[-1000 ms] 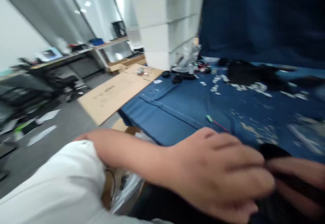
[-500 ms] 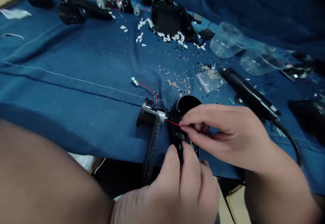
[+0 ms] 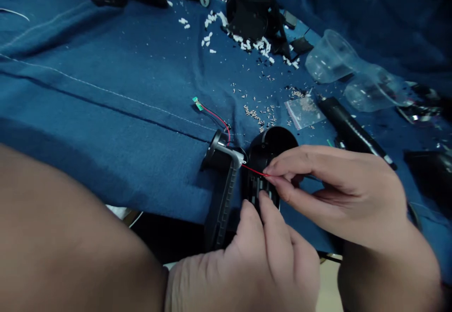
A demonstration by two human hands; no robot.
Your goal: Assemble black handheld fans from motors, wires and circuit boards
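Note:
Between thumb and forefinger, my right hand (image 3: 332,189) pinches the red wire (image 3: 253,169). The wire runs left to a small silver motor (image 3: 238,157), seated at the bend of a black plastic shell half with a ribbed handle (image 3: 226,203). A second black shell (image 3: 259,154), with a round open head, lies beside it. My left hand (image 3: 254,255) is closed around this second shell's handle, fingertips on its inner face; its thumb is hidden. Another red wire leads from the motor area to a small green circuit board (image 3: 197,104) on the blue cloth.
Small screws (image 3: 259,115) are scattered beyond the shells, beside a clear zip bag (image 3: 305,111). To the right lie a black electric screwdriver (image 3: 356,130) and clear plastic cups (image 3: 332,57). White connectors (image 3: 247,43) and black parts (image 3: 249,15) sit at the back.
The whole view has shifted, so the shells and both hands appear further right. My right hand still pinches the red wire, and my left hand keeps its hold on the shell.

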